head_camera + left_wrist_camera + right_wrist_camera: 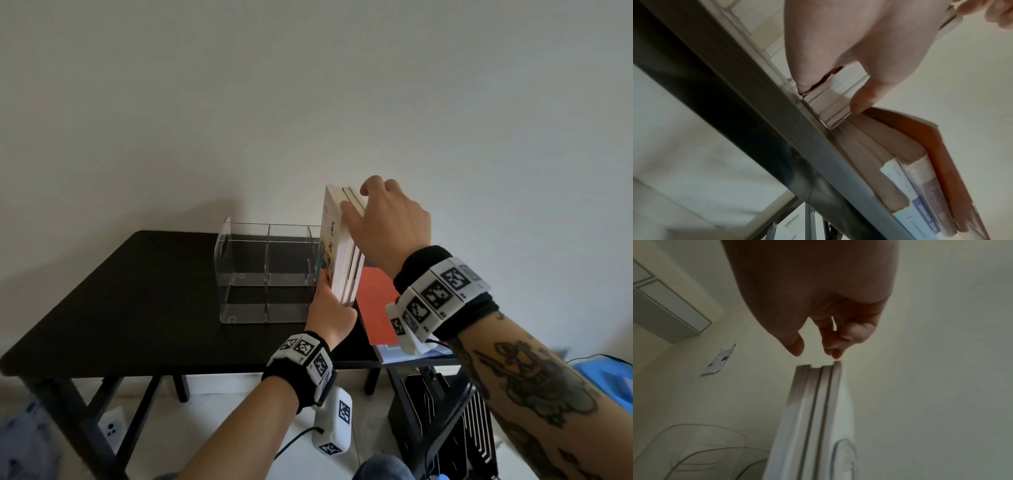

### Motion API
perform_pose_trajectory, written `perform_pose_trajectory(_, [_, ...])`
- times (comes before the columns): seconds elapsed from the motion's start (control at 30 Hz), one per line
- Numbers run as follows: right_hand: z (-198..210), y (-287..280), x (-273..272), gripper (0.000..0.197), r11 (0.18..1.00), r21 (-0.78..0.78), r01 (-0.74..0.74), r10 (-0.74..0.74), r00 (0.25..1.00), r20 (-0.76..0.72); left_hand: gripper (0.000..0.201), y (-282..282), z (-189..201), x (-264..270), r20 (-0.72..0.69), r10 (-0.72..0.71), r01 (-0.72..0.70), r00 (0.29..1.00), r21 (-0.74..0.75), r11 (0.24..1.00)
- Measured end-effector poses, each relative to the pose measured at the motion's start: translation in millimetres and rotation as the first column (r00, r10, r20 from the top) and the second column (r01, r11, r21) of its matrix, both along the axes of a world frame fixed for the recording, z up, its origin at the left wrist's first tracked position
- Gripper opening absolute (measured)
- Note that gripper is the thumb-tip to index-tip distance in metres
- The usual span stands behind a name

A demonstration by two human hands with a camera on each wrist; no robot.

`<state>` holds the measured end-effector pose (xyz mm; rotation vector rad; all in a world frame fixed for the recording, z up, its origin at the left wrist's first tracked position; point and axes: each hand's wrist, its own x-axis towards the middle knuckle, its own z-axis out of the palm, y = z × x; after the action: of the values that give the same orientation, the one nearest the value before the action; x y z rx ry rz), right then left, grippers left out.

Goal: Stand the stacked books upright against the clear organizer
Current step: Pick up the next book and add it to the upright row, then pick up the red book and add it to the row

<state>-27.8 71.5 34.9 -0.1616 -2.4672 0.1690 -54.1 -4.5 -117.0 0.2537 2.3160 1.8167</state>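
Observation:
Three pale books [342, 246] stand upright on the black table [137, 291], pressed against the right wall of the clear organizer [263, 274]. My left hand [330, 298] grips their lower near corner; in the left wrist view its thumb is on one side and its fingers on the other [830, 97]. My right hand [359, 198] is at the books' top end. In the right wrist view its fingertips [835, 353] hover just over the top edge [818, 369], loosely curved, holding nothing. To the right, an orange book [376, 308] lies flat on top of a stack [910, 194].
The organizer's compartments hold nothing. The flat stack lies at the table's right front corner, close to my right wrist. A white wall [308, 102] rises behind the table. A black slatted rack [445, 411] stands under the right end. A blue object [609, 377] lies far right.

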Motion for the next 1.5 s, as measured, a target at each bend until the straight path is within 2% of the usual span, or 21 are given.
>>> perform_pose_trajectory(0.07, [1.4,12.0,4.0,0.036,1.0,-0.02,0.008,-0.009,0.999,-0.038,0.088,1.6,0.5,-1.0,0.009,0.007,-0.007,1.0,0.004,1.0])
perform_pose_trajectory(0.17, [-2.6,33.0,3.7,0.035,0.995,-0.086,0.057,-0.054,0.998,0.038,0.085,4.4,1.3,-1.1,0.002,0.022,-0.022,1.0,0.012,1.0])
perform_pose_trajectory(0.27, [-10.6,47.3,3.6,0.038,0.971,-0.215,0.099,-0.077,0.991,0.112,0.083,5.5,1.3,-0.6,-0.016,0.039,-0.039,0.999,0.006,0.999])
perform_pose_trajectory(0.4, [-18.1,58.6,13.0,0.036,0.915,-0.394,0.082,-0.058,0.996,0.071,0.079,5.5,-0.6,-1.8,-0.005,0.049,-0.049,0.999,0.003,0.999])
perform_pose_trajectory(0.53, [-29.6,94.7,18.4,0.034,0.899,-0.379,0.221,-0.161,0.97,0.183,0.086,8.1,-4.3,0.9,0.001,0.07,-0.07,0.998,0.021,0.997])
perform_pose_trajectory(0.63, [-49.3,134.5,15.9,0.038,0.873,-0.338,0.353,-0.205,0.892,0.403,0.084,12.6,-7.0,7.3,-0.052,0.116,-0.115,0.992,0.02,0.993])
perform_pose_trajectory(0.73, [-72.9,163.4,21.3,0.058,0.842,-0.246,0.481,-0.245,0.746,0.619,0.091,16.4,-7.9,13.5,-0.109,0.137,-0.139,0.984,-0.005,0.99])
perform_pose_trajectory(0.83, [-86.9,176.1,31.1,0.058,0.844,-0.197,0.5,-0.212,0.646,0.734,0.099,15.9,-7.9,14.9,-0.184,0.127,-0.131,0.975,-0.008,0.991])
perform_pose_trajectory(0.9, [-92.0,181.5,35.8,0.063,0.833,-0.195,0.518,-0.211,0.623,0.753,0.101,15.2,-7.9,13.8,-0.205,0.115,-0.122,0.972,-0.023,0.992])
perform_pose_trajectory(0.97, [-92.5,183.1,37.7,0.068,0.819,-0.195,0.539,-0.239,0.631,0.738,0.102,15.1,-7.4,14.0,-0.205,0.1,-0.111,0.974,-0.043,0.993])
perform_pose_trajectory(1.03, [-88.6,182.9,38.7,0.071,0.824,-0.126,0.553,-0.319,0.636,0.703,0.102,14.8,-6.9,14.5,-0.199,0.089,-0.102,0.976,-0.056,0.993])
perform_pose_trajectory(1.1, [-80.9,183.4,39.8,0.069,0.818,-0.097,0.567,-0.389,0.669,0.634,0.102,14.4,-6.9,14.9,-0.197,0.081,-0.096,0.977,-0.065,0.993])
perform_pose_trajectory(1.17, [-70.9,184.0,39.7,0.063,0.81,-0.155,0.566,-0.387,0.714,0.584,0.102,13.8,-6.1,14.8,-0.192,0.078,-0.094,0.978,-0.072,0.993])
perform_pose_trajectory(1.27, [-53.8,185.2,41.4,0.03,0.803,-0.242,0.545,-0.359,0.766,0.533,0.102,12.6,-4.6,13.5,-0.163,0.069,-0.083,0.984,-0.082,0.993])
perform_pose_trajectory(1.4, [-21.2,178.5,49.5,0.028,0.814,-0.309,0.492,-0.333,0.83,0.447,0.102,10.7,-3.5,13.5,-0.157,0.036,-0.05,0.987,-0.085,0.995])
perform_pose_trajectory(1.5, [15.2,164.5,59.0,0.032,0.852,-0.308,0.424,-0.352,0.899,0.262,0.102,9.3,-2.3,14.4,-0.161,0.037,-0.053,0.986,-0.098,0.994])
